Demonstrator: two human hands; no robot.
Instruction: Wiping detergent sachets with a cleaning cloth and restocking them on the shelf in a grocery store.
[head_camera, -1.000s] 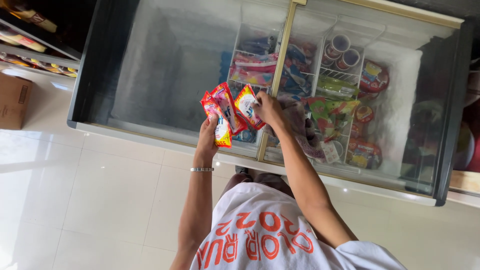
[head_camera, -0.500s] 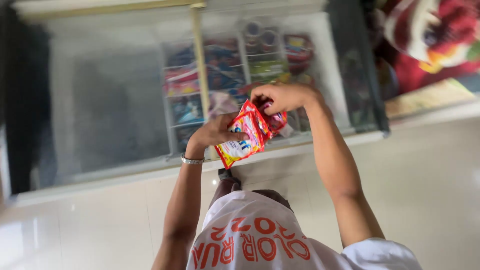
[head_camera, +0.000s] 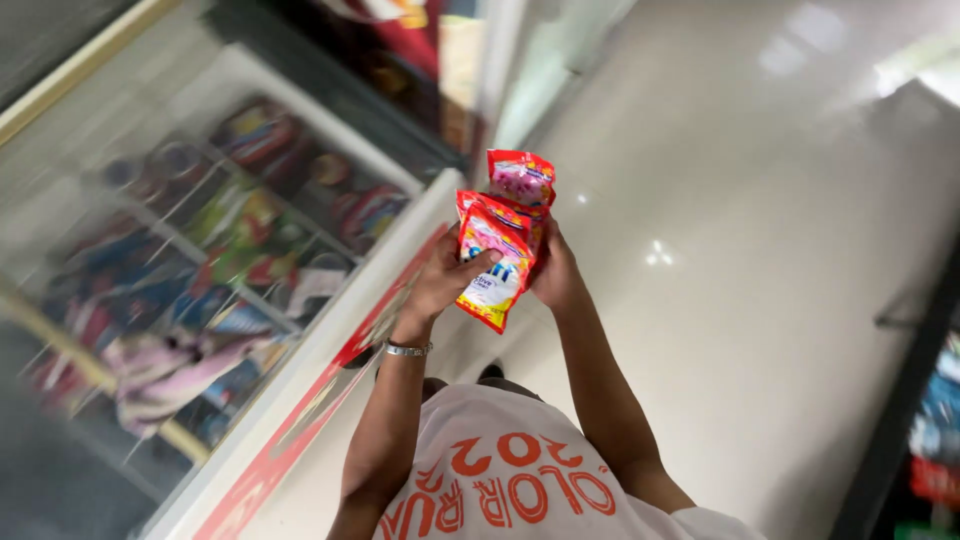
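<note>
Both hands, left (head_camera: 445, 280) and right (head_camera: 556, 272), grip red packets (head_camera: 500, 245) mid-frame; a loose pinch could drop one.

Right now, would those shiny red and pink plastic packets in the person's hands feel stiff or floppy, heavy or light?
The red and pink plastic packets look thin and flat, so probably floppy and crinkly. Several are fanned between the left hand and right hand, which suggests they are light. The glossy film may be slippery.

Packets (head_camera: 503, 240) between left hand (head_camera: 447, 280) and right hand (head_camera: 555, 275) — chest freezer (head_camera: 200, 260) to their left.
</note>
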